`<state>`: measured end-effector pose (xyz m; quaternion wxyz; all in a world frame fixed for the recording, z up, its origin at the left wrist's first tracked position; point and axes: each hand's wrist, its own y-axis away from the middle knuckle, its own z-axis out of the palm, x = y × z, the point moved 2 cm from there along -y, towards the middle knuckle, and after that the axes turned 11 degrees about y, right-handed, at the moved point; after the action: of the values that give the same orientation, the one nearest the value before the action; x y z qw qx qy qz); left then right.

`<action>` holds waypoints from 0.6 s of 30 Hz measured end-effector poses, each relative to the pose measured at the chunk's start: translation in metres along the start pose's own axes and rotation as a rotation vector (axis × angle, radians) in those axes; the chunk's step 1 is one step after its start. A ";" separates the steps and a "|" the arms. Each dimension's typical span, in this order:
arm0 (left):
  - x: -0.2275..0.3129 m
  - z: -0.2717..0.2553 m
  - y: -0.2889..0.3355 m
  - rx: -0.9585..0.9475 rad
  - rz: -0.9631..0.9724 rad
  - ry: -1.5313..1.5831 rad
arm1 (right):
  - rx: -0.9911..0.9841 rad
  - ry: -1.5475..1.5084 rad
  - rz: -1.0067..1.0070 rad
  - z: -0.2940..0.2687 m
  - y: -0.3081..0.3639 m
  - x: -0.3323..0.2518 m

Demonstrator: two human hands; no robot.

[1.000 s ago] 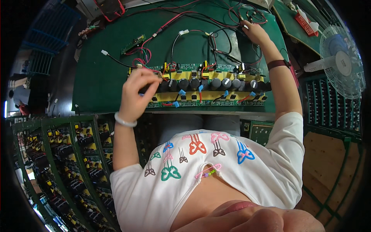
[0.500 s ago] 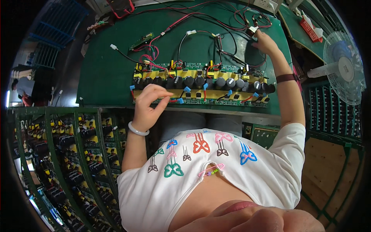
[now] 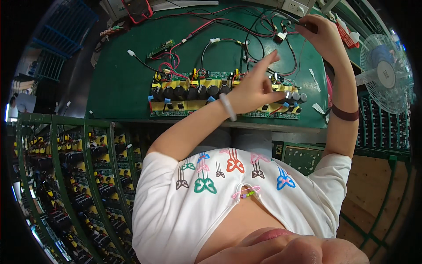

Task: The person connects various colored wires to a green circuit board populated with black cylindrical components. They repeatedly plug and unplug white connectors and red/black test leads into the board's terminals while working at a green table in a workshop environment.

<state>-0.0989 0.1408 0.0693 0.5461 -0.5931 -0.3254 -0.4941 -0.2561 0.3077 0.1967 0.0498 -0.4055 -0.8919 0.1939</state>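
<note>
A long green circuit board [image 3: 184, 106] with black cylindrical capacitors, yellow parts and blue-tipped leads lies along the near side of the green table. My left hand [image 3: 252, 92] is over the board's right part, its index finger stretched out and thumb apart, with nothing visible in it. Whether it touches the board, I cannot tell. At the table's far right, my right hand [image 3: 324, 37] has its fingers pinched around a black cable [image 3: 288, 16]. A white connector [image 3: 281, 36] rests on the table left of that hand, among red and black wires.
A small upright green board [image 3: 161, 48] stands behind the long one. A red-framed meter [image 3: 137, 9] sits at the far left, a power socket [image 3: 295, 7] at the back. A white fan [image 3: 386, 72] is at right. Racks of boards [image 3: 79, 176] fill the left side.
My left hand has swung right, from the board's left part to over its right part. My right hand has left the white connector and moved up and right to a black cable.
</note>
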 end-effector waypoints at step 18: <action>0.009 0.004 0.065 -0.639 -0.309 0.399 | -0.035 -0.258 0.098 0.035 0.008 0.025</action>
<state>-0.0352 0.1309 0.0569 0.3061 -0.5696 -0.1286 -0.7519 -0.2759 0.3209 0.1601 -0.0819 -0.4210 -0.8734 0.2309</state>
